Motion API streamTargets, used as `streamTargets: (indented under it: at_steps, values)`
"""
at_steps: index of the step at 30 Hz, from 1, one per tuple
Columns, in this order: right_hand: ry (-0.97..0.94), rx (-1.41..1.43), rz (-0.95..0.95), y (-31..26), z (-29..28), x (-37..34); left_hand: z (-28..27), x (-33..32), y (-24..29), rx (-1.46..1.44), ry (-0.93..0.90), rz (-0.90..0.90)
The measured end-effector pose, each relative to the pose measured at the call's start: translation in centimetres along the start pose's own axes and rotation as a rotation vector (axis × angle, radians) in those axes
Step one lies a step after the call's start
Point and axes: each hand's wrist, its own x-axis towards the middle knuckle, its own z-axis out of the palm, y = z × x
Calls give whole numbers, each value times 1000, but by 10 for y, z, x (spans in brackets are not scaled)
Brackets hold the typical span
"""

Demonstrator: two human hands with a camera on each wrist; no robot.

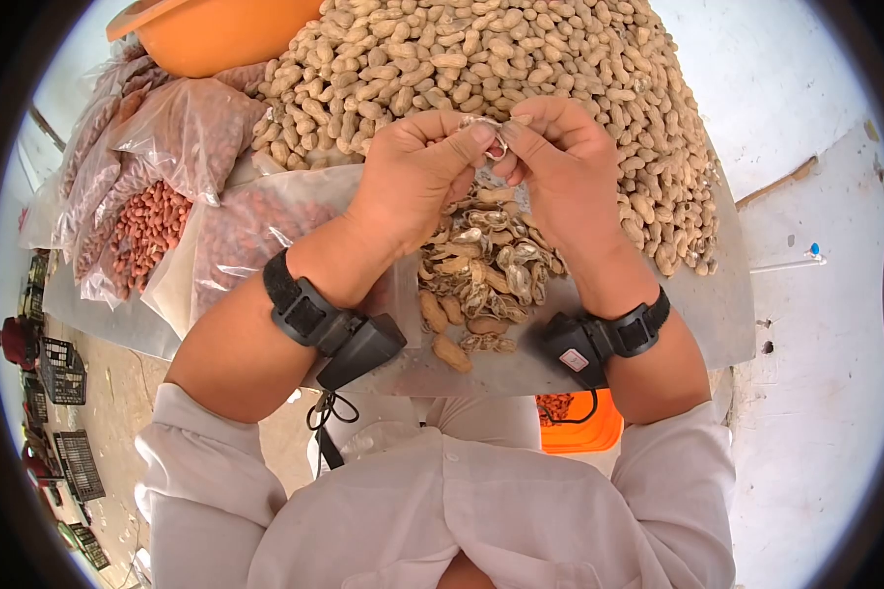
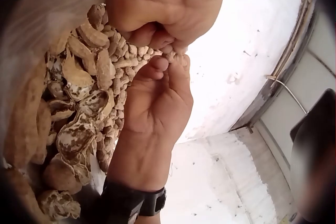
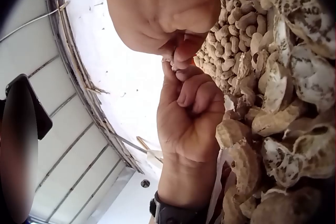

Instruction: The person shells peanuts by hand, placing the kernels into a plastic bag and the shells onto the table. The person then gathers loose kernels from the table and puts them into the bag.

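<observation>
In the head view a peanut shell [image 1: 497,149], split and pale inside, is held between both hands above the table. The left hand [image 1: 417,162] pinches it from one side with thumb and fingers; the right hand [image 1: 566,167] pinches the other side, thumbs almost meeting. Below the hands lies a heap of broken shells [image 1: 501,257] with a few whole peanuts [image 1: 451,353] at its near edge. Both wrist views show the fingertips close together, hiding most of the shell.
A large pile of unshelled peanuts [image 1: 462,59] covers the table's far side. An orange basin [image 1: 216,34] stands at the back left, beside plastic bags [image 1: 192,133] of red kernels [image 1: 150,228]. An orange container [image 1: 587,424] sits below the table's near edge.
</observation>
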Motion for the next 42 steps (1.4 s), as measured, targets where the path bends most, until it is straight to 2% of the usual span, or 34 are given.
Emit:
streamTargets:
  at_steps: [2, 8, 11, 14, 17, 20, 23, 26, 35, 38, 41, 42]
  values:
    - [-28, 175, 78, 3, -2, 1, 2, 0, -1, 9, -5, 31]
    - [-113, 467, 272, 2, -4, 1, -2, 0, -1, -38, 3, -5]
    - [-116, 366, 224, 5, -1, 3, -2, 0, 1, -90, 0, -53]
    - [-77, 99, 155, -4, 5, -2, 1, -1, 7, -225, 57, -158]
    - [-59, -172, 44, -5, 6, -4, -6, 2, 5, -454, 36, -292]
    - [-46, -391, -116, -3, 6, -5, -1, 0, 6, -523, 96, -324]
    - [-37, -557, -280, 0, 5, -4, -9, 2, 3, -576, 28, -371]
    - [-36, -669, -435, -3, 6, -2, -8, 3, 3, -585, 64, -389]
    - [-73, -752, -545, -12, 9, -3, -8, 4, 0, -611, 49, -423]
    - [-100, -775, -504, -9, 5, -1, -11, 5, -1, -624, 48, -441]
    - [-96, -392, -127, -16, 4, -5, -7, 6, 3, -549, 115, -378]
    - [-120, -359, -108, -17, 2, -4, -7, 7, 5, -531, 131, -323]
